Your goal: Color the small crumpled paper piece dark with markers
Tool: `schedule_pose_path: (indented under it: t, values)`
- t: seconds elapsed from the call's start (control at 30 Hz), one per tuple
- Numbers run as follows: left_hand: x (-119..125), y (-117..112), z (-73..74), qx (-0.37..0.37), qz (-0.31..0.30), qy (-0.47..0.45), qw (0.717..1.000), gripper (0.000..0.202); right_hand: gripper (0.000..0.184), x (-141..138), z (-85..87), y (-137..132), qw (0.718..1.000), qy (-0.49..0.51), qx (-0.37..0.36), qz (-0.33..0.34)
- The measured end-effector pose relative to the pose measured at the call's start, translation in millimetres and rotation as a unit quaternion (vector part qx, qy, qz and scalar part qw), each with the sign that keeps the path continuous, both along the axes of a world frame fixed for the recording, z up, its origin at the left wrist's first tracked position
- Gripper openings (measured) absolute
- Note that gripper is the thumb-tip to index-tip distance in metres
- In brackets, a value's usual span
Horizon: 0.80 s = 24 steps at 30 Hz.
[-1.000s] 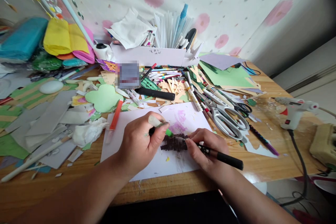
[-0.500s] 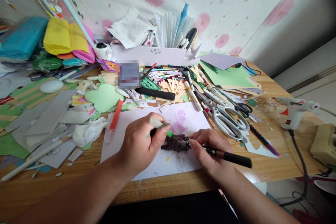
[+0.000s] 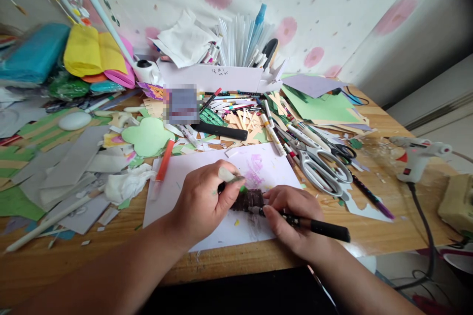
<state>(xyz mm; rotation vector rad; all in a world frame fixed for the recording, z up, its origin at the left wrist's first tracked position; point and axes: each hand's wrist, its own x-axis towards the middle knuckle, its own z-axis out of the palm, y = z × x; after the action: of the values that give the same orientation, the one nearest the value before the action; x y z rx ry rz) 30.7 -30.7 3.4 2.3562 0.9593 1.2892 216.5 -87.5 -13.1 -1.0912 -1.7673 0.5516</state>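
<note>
My left hand is closed around a marker with a whitish barrel and a bit of green near its lower end. In my right hand is a black marker with small light star marks, its tip pointing left. That tip meets a small dark brown-black piece lying between both hands; the fingers hide part of its edges. Underneath is a white sheet with pink-purple smudges, grey streaks and yellow specks.
Grey-handled scissors and a hot glue gun lie to the right. An orange-red marker lies on the sheet's left edge. Paper scraps cover the left side. Behind stands a white box with clear straws and pens.
The black marker and my right hand have shifted slightly left, its tip now further over the dark piece. My left hand has moved a little to the right, still holding its marker.
</note>
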Motion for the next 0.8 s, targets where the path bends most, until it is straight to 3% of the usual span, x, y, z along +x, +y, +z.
schedule_pose_path:
  t: [0.37,0.8]
  values:
    - [-1.6,-1.5,2.4,0.016,0.023,0.011,1.0,0.01,0.023,-0.5,-3.4,0.0,0.999,-0.01,0.007,0.034]
    - [-1.4,-2.3,2.8,0.017,-0.004,0.011,1.0,0.009,0.022,2.4,-2.0,-0.5,0.999,-0.004,-0.007,-0.053]
